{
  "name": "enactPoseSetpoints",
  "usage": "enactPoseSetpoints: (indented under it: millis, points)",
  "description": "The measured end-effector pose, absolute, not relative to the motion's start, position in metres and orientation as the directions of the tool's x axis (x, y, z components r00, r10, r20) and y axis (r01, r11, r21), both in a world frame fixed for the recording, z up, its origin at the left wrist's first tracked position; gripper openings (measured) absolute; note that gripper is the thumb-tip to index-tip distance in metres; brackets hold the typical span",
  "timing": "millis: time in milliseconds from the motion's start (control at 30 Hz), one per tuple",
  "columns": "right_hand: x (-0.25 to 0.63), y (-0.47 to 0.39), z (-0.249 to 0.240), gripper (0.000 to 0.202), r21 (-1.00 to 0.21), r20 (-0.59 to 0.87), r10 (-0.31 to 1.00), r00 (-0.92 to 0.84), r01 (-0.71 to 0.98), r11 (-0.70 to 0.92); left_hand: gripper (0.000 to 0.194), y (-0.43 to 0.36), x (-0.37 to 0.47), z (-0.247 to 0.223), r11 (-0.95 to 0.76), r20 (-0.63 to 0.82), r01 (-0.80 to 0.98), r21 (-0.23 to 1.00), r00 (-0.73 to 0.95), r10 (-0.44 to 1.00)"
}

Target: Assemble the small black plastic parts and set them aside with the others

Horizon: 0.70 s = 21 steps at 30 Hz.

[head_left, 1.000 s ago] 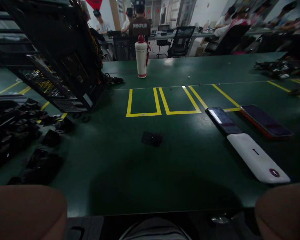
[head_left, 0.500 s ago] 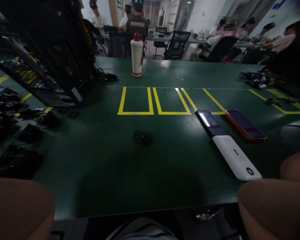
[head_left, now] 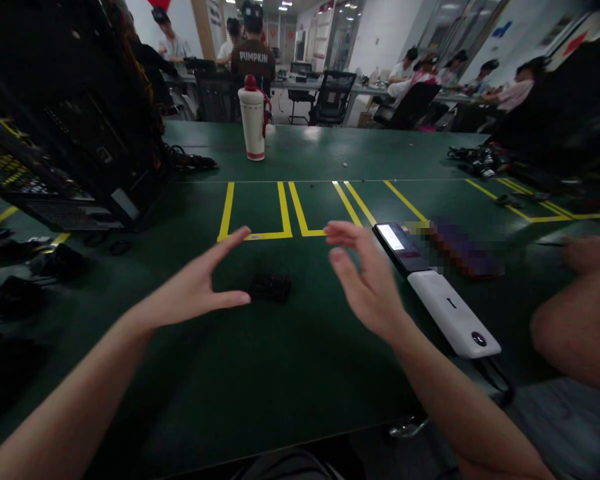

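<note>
At our far left, black parts [head_left: 60, 262] are lying in front of the case [head_left: 80, 113], which is leaning at a tilt over the counter [head_left: 260, 380]. Next, our left hand [head_left: 193, 287] is hovering with its grip wide and holding nothing, thumb and forefinger well spread. The bottle [head_left: 253, 127] is standing upright behind, past the tape [head_left: 286, 210].

Between our hands, the bundle [head_left: 271, 287] is lying on the counter, just beside our left thumb; we are not managing to tell whether the two are touching, and the bundle is looking too dark to make out in detail. Our right hand [head_left: 370, 287] is hovering beyond it, fingers gently bent, its grip fairly wide and holding nothing.

For a good approach, we should be lowering both hands evenly, with thumbs low and fingers relaxed, so that neither side is nudging the bundle askew. It is probably light and sliding easily, so we should be using gentle contact. Our right wrist should be clearing the phone [head_left: 403, 247] and the power bank [head_left: 453, 313].

Farther right, a blurred red-edged thing [head_left: 463, 252] is lying near a co-worker's hand [head_left: 593, 255].
</note>
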State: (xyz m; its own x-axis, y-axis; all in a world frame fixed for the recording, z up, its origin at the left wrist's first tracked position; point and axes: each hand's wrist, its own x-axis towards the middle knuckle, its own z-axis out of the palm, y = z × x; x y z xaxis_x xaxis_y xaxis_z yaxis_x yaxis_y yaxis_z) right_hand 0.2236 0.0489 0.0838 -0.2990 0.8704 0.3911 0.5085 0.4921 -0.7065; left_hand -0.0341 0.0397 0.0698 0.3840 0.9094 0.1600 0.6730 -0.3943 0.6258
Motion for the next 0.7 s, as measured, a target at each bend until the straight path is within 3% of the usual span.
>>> enactPoseSetpoints:
  millis: [67, 133, 200, 333, 467, 700]
  points:
    - [0.214, 0.061, 0.062, 0.035, -0.778, 0.184, 0.905, -0.382, 0.507, 0.372, 0.089, 0.046, -0.014, 0.043, -0.411, 0.055, 0.662, 0.627, 0.488, 0.871]
    - [0.210, 0.069, 0.039, 0.043, -0.801, -0.011, 0.883, -0.470, 0.532, 0.273, 0.084, 0.049, 0.002, 0.018, -0.418, 0.011, 0.675, 0.608, 0.519, 0.855]
    - [0.209, 0.071, 0.022, 0.042, -0.826, -0.108, 0.834, -0.541, 0.516, 0.228, 0.075, 0.050, 0.012, 0.002, -0.444, 0.049, 0.694, 0.567, 0.510, 0.859]
    - [0.206, 0.067, 0.011, 0.027, -0.906, -0.082, 0.828, -0.554, 0.388, 0.170, 0.060, 0.042, 0.014, -0.005, -0.403, 0.064, 0.707, 0.581, 0.455, 0.888]
    - [0.197, 0.061, 0.013, 0.025, -0.953, -0.021, 0.829, -0.559, 0.263, 0.153, 0.053, 0.032, 0.013, 0.002, -0.332, 0.083, 0.714, 0.616, 0.359, 0.929]
    - [0.187, 0.057, 0.010, 0.030, -0.976, 0.095, 0.854, -0.511, 0.120, 0.181, 0.061, 0.033, 0.013, 0.008, -0.353, 0.087, 0.715, 0.604, 0.380, 0.921]
